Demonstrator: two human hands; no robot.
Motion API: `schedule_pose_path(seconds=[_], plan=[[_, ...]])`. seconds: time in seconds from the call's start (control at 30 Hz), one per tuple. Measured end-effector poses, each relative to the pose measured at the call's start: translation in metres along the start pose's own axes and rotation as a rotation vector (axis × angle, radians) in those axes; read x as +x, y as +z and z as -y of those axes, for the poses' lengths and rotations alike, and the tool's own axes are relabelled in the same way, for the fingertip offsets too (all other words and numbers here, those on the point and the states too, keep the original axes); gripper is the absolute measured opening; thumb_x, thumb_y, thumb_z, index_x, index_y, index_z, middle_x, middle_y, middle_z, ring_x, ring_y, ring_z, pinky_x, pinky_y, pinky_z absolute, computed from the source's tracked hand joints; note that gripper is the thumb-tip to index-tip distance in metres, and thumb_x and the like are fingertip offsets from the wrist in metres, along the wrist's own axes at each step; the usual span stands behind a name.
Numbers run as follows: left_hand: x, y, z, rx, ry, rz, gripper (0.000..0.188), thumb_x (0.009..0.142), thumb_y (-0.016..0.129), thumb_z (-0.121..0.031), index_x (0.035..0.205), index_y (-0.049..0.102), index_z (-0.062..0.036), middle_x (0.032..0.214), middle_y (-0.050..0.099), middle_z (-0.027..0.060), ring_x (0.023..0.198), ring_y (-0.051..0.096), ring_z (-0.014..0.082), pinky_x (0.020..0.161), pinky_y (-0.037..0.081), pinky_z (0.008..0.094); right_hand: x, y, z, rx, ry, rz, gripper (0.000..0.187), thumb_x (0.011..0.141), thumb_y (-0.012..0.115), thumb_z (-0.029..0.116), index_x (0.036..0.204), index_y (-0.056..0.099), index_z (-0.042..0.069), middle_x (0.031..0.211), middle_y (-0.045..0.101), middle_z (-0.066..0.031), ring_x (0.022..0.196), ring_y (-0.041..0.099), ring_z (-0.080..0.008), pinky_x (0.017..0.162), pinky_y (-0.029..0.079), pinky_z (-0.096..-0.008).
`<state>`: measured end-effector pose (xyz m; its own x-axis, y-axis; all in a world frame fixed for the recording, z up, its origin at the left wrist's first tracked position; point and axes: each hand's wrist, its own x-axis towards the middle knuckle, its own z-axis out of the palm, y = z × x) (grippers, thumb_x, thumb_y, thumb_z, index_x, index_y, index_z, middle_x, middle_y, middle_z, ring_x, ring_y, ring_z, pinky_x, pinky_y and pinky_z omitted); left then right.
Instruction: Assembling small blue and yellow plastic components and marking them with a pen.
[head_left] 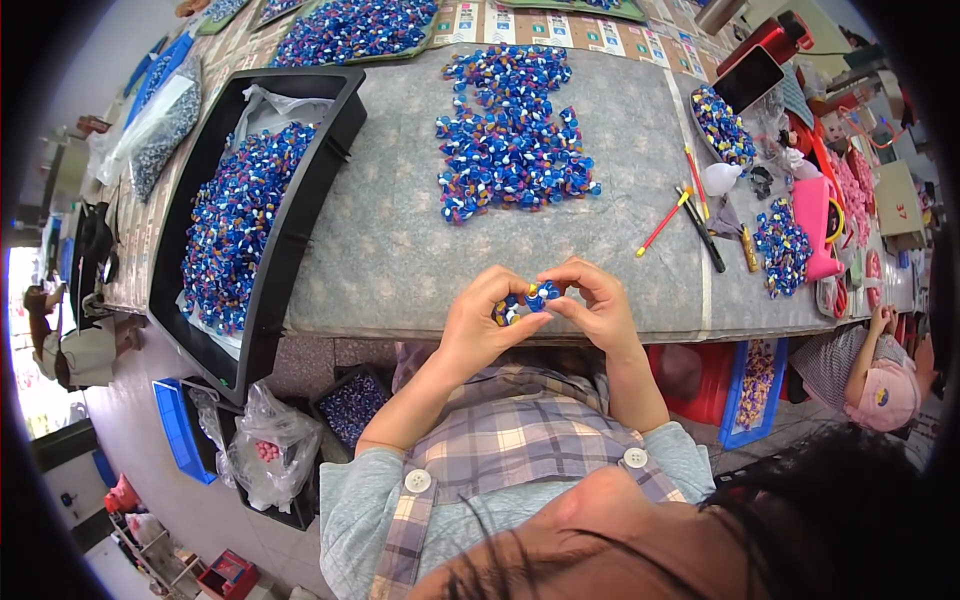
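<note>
My left hand (478,318) is above the table's near edge, its fingers curled around several small blue, white and yellow plastic pieces (507,310). Thumb and forefinger of my right hand (600,308) pinch a small blue-and-white plastic piece (543,296). Both hands meet at this piece, the left fingertips touching its other side. Its exact kind is too small to make out. Farther off on the grey tabletop (380,230) lies a loose spread of similar blue, white, orange and pink pieces (515,150).
To the left, a black tray (345,115) holds a heap of these pieces. Red-and-yellow pens (664,222), a black pen (703,232) and a pink tool (820,228) lie at the right, near a small pile (783,245). Another person (870,370) sits at far right.
</note>
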<state>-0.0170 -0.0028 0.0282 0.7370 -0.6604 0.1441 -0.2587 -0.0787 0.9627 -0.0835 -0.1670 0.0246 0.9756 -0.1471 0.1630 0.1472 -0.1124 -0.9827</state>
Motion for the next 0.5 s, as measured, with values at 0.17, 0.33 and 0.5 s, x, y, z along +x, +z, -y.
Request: schedule_pose_path(seconds=[0.17, 0.33, 0.5], plan=[[0.002, 0.004, -0.005, 0.142, 0.082, -0.169, 0.029, 0.061, 0.073, 0.0, 0.085, 0.058, -0.0036, 0.078, 0.054, 0.0048, 0.069, 0.052, 0.0155, 0.058, 0.041, 0.0261, -0.001, -0.001, 0.0, 0.084, -0.001, -0.016, 0.017, 0.072, 0.065, 0.007, 0.089, 0.063, 0.003, 0.081, 0.06, -0.0061, 0.075, 0.056, -0.0158, 0.069, 0.042, -0.027], [0.001, -0.002, -0.001, 0.141, 0.095, -0.167, 0.03, 0.06, 0.073, 0.0, 0.086, 0.058, -0.0046, 0.079, 0.054, 0.0052, 0.071, 0.052, 0.0167, 0.058, 0.042, 0.0258, -0.001, 0.0, 0.0, 0.147, -0.049, 0.046, 0.014, 0.076, 0.063, 0.004, 0.09, 0.06, 0.002, 0.092, 0.06, -0.0092, 0.091, 0.056, -0.0177, 0.079, 0.042, -0.0295], [0.0, -0.004, -0.002, 0.147, 0.123, -0.14, 0.033, 0.059, 0.075, -0.002, 0.088, 0.059, -0.0047, 0.08, 0.054, 0.0058, 0.072, 0.053, 0.0173, 0.06, 0.042, 0.0256, -0.006, 0.007, -0.011, 0.56, 0.112, 0.071, 0.015, 0.08, 0.06, 0.006, 0.093, 0.057, 0.002, 0.098, 0.059, -0.0085, 0.094, 0.054, -0.0167, 0.083, 0.041, -0.0288]])
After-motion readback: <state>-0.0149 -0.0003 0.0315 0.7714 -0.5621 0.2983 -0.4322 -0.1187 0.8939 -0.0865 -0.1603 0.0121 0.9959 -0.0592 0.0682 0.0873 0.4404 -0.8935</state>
